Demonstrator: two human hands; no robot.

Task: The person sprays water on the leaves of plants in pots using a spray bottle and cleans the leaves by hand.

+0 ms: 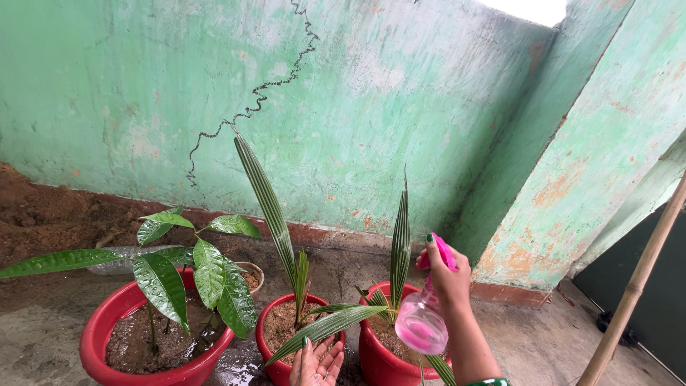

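Observation:
My right hand (449, 277) grips a pink spray bottle (421, 325) by its trigger head, held over the right red pot (377, 361), whose palm seedling (400, 246) has a tall ribbed leaf. My left hand (316, 363) is open, palm up, under a drooping leaf (325, 327) of the plant in the middle red pot (270, 353). That plant also has a long upright leaf (266, 200).
A larger red pot (96, 342) on the left holds a broad-leaved sapling (187, 275) in wet soil. A cracked green wall (343, 107) stands behind, loose soil (43, 214) lies far left, and a bamboo pole (636, 286) leans at right.

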